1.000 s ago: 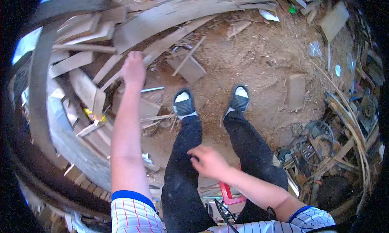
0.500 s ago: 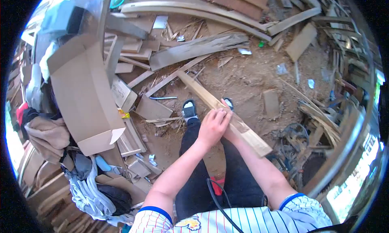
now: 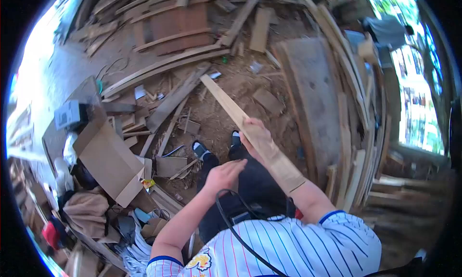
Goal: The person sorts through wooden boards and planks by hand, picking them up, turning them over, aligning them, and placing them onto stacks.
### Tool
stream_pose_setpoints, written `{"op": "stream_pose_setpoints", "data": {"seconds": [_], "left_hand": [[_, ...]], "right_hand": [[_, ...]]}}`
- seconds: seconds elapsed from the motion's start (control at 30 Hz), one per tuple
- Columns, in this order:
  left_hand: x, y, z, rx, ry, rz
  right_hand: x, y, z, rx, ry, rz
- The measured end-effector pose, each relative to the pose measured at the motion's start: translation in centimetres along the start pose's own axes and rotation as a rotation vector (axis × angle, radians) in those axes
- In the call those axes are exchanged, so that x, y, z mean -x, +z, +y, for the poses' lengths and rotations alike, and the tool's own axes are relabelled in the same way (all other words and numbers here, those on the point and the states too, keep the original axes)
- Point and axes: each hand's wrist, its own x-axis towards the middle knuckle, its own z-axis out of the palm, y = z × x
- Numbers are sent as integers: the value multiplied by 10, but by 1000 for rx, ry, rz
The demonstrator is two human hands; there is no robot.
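Observation:
A long, narrow wooden board (image 3: 226, 99) slants across in front of me, its far end near the scrap on the ground and its near end over my right forearm. My right hand (image 3: 256, 135) is wrapped around it near the middle. My left hand (image 3: 225, 177) is off the board, lower and to the left, in front of my leg. Its fingers are stretched out and nothing shows in it.
An open cardboard box (image 3: 107, 154) lies at the left beside bundled clothes (image 3: 86, 209). A wide plank (image 3: 313, 84) and several long boards (image 3: 356, 176) line the right. Scrap wood (image 3: 175, 96) and a reddish-brown panel (image 3: 175, 24) lie ahead on the dirt.
My left hand has come off the board and moved down and left. The right hand keeps its hold. My view has turned right, bringing the wide plank into sight.

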Motion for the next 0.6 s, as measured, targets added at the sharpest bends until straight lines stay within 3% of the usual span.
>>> {"op": "stream_pose_setpoints", "data": {"seconds": [0.03, 0.07, 0.1, 0.17, 0.2, 0.27, 0.3, 0.37, 0.43, 0.5, 0.53, 0.57, 0.6], "left_hand": [[9, 1, 8, 103, -120, -131], [18, 14, 5, 134, -138, -63], [18, 13, 11, 149, -281, -127], [10, 6, 22, 610, -619, -169], [0, 1, 27, 588, -588, -204], [-21, -9, 43, 1078, -795, 33], [-33, -14, 54, 1042, -786, -7], [-63, -20, 75, 1534, -734, 237], [-88, -22, 91, 1771, -717, 257], [-108, -10, 103, 1686, -616, 432], [-106, -7, 81, 1747, -592, 385], [-102, -5, 55, 1813, -573, 327], [-102, -8, 40, 1925, -573, 336]], "right_hand": [[-4, -23, -20, 17, 25, 39], [-11, -44, -36, -30, 15, 16], [-18, -64, -51, -77, -12, -3], [-14, -96, -78, -12, -30, 67], [-8, -109, -88, -98, -36, 64], [11, -132, -94, -222, -86, 41], [22, -141, -100, -232, -86, 93], [43, -160, -123, -457, -124, 31], [68, -172, -138, -571, -147, 87], [91, -183, -132, -1165, 335, -297], [97, -200, -126, -1085, 310, -430], [99, -213, -124, -1430, 575, -430], [106, -228, -121, -895, 249, -249]]}}
